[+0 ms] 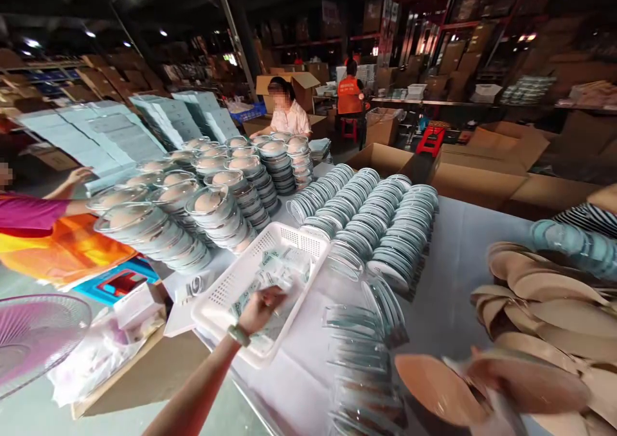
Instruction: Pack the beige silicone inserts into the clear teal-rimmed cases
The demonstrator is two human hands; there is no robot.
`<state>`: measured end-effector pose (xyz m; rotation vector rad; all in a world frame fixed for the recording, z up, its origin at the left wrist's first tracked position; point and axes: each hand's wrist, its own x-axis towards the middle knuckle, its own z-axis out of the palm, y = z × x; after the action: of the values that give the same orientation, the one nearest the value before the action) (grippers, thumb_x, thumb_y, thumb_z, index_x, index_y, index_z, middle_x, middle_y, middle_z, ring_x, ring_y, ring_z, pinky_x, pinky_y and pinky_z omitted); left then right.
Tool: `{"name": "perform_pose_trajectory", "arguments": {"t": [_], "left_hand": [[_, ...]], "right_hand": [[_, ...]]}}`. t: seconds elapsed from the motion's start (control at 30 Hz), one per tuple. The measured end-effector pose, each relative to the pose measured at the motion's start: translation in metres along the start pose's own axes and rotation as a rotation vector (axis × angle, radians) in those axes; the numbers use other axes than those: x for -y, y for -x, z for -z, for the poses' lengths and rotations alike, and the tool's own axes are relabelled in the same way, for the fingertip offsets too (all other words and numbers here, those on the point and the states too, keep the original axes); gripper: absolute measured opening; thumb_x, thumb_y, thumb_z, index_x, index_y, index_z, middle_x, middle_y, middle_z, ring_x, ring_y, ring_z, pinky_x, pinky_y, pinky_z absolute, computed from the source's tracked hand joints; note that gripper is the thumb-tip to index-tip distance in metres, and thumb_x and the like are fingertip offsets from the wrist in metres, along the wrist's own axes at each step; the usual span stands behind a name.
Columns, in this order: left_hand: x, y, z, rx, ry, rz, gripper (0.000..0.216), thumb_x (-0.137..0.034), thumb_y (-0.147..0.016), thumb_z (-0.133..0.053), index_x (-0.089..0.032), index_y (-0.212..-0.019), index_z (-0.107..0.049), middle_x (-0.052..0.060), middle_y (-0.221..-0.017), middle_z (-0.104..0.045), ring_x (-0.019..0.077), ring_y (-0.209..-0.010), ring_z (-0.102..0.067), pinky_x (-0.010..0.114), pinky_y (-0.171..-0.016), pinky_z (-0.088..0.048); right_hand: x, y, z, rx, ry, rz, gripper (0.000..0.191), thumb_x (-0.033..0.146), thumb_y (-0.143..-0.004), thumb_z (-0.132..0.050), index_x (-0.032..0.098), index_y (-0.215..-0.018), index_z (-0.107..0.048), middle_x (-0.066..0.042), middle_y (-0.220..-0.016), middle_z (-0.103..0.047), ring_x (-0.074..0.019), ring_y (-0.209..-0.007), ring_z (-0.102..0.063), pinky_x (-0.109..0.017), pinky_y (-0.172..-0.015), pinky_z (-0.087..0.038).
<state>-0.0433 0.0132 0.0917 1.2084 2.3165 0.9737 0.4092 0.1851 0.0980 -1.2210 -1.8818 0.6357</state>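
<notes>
My left hand (263, 308), wearing a watch or band at the wrist, is over a white perforated plastic basket (209, 307). Its fingers are closed, with a blurred whitish small packet (291, 289) at the tips. Small clear packets with green print (270, 265) lie in the basket. At the lower right, a tan moulded cup (436, 384) and a second, blurred cup (535, 379) are in front of a heap of similar tan cups (559, 281). My right hand (499, 407) appears there only as a smear; its fingers cannot be made out.
Rows of clear round cases (402, 230) stand on the white table (457, 230). Stacked cases with tan domes (212, 201) rise at left. Co-workers sit at left and behind; a striped sleeve (585, 217) shows at right. Open cartons (482, 172) stand beyond. A fan (38, 339) is lower left.
</notes>
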Motion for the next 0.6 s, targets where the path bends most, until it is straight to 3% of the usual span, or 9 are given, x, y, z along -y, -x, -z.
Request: {"name": "perform_pose_trajectory", "arguments": {"t": [0.07, 0.13, 0.2, 0.27, 0.3, 0.37, 0.47, 0.53, 0.6], "left_hand": [[-0.051, 0.037, -0.040, 0.094, 0.159, -0.186, 0.029, -0.053, -0.083, -0.067, -0.024, -0.085, -0.070, 0.007, -0.118, -0.075, 0.0253, -0.115, -0.067, 0.039, -0.100, -0.055], [-0.102, 0.070, -0.079, 0.151, 0.487, -0.346, 0.026, -0.047, -0.082, -0.070, -0.022, -0.088, -0.072, 0.012, -0.138, -0.065, 0.0297, -0.131, -0.059, 0.043, -0.109, -0.050], [-0.141, 0.093, -0.108, 0.183, 0.597, -0.261, 0.020, -0.038, -0.082, -0.069, -0.021, -0.091, -0.074, 0.013, -0.132, -0.067, 0.0304, -0.128, -0.060, 0.044, -0.105, -0.051], [-0.162, 0.103, -0.121, 0.204, 0.592, -0.110, 0.015, -0.031, -0.079, -0.069, -0.019, -0.087, -0.073, 0.011, -0.107, -0.074, 0.0289, -0.110, -0.067, 0.043, -0.096, -0.054], [-0.167, 0.105, -0.122, 0.212, 0.597, -0.060, 0.014, -0.029, -0.076, -0.069, -0.018, -0.084, -0.071, 0.009, -0.095, -0.074, 0.0274, -0.100, -0.069, 0.042, -0.091, -0.055], [-0.172, 0.105, -0.118, 0.252, 0.691, -0.016, 0.025, -0.027, -0.069, -0.073, -0.019, -0.092, -0.067, 0.005, -0.086, -0.072, 0.0242, -0.088, -0.068, 0.038, -0.081, -0.056], [-0.178, 0.103, -0.103, 0.387, 0.974, -0.001, 0.075, -0.027, -0.059, -0.082, -0.023, -0.128, -0.055, 0.005, -0.104, -0.073, 0.0220, -0.086, -0.069, 0.033, -0.074, -0.055], [-0.181, 0.102, -0.094, 0.583, 1.120, -0.016, 0.099, -0.032, -0.058, -0.086, -0.029, -0.146, -0.040, 0.008, -0.114, -0.072, 0.0235, -0.090, -0.071, 0.035, -0.075, -0.056], [-0.173, 0.099, -0.089, 0.770, 1.160, -0.081, 0.106, -0.039, -0.064, -0.085, -0.034, -0.155, -0.030, 0.010, -0.126, -0.069, 0.0274, -0.102, -0.071, 0.040, -0.081, -0.058]], "right_hand": [[0.000, 0.000, -0.016, -0.034, -0.004, -0.045, 0.055, 0.068, -0.091, -0.054, 0.022, -0.116, -0.072, -0.013, -0.114, -0.074, -0.0334, -0.114, -0.067, -0.049, -0.090, -0.060], [0.008, 0.005, -0.033, -0.028, -0.035, -0.090, 0.061, 0.073, -0.089, -0.051, 0.020, -0.108, -0.076, -0.014, -0.100, -0.078, -0.0369, -0.105, -0.072, -0.048, -0.084, -0.063], [0.022, 0.016, -0.044, -0.014, -0.167, -0.183, 0.066, 0.070, -0.095, -0.041, 0.017, -0.111, -0.076, -0.014, -0.097, -0.079, -0.0337, -0.095, -0.075, -0.044, -0.079, -0.065], [0.038, 0.028, -0.044, -0.001, -0.301, -0.209, 0.062, 0.062, -0.099, -0.038, 0.014, -0.118, -0.073, -0.015, -0.105, -0.079, -0.0304, -0.096, -0.076, -0.041, -0.082, -0.065], [0.045, 0.035, -0.038, 0.017, -0.321, -0.134, 0.056, 0.057, -0.099, -0.042, 0.014, -0.122, -0.071, -0.015, -0.113, -0.077, -0.0294, -0.102, -0.075, -0.040, -0.087, -0.065], [0.056, 0.047, -0.020, 0.104, -0.204, 0.207, 0.049, 0.043, -0.097, -0.053, 0.015, -0.136, -0.063, -0.016, -0.132, -0.070, -0.0277, -0.120, -0.069, -0.041, -0.102, -0.059], [0.067, 0.057, 0.009, 0.197, 0.127, 0.749, 0.073, 0.038, -0.086, -0.067, 0.016, -0.152, -0.047, -0.020, -0.153, -0.051, -0.0342, -0.139, -0.053, -0.052, -0.110, -0.052], [0.067, 0.058, 0.018, 0.115, 0.266, 0.910, 0.072, 0.036, -0.080, -0.074, 0.021, -0.147, -0.053, -0.020, -0.152, -0.053, -0.0374, -0.134, -0.057, -0.054, -0.101, -0.057], [0.059, 0.052, 0.016, 0.016, 0.260, 0.877, 0.053, 0.027, -0.081, -0.074, 0.024, -0.133, -0.064, -0.017, -0.134, -0.068, -0.0318, -0.116, -0.070, -0.044, -0.090, -0.062]]}}
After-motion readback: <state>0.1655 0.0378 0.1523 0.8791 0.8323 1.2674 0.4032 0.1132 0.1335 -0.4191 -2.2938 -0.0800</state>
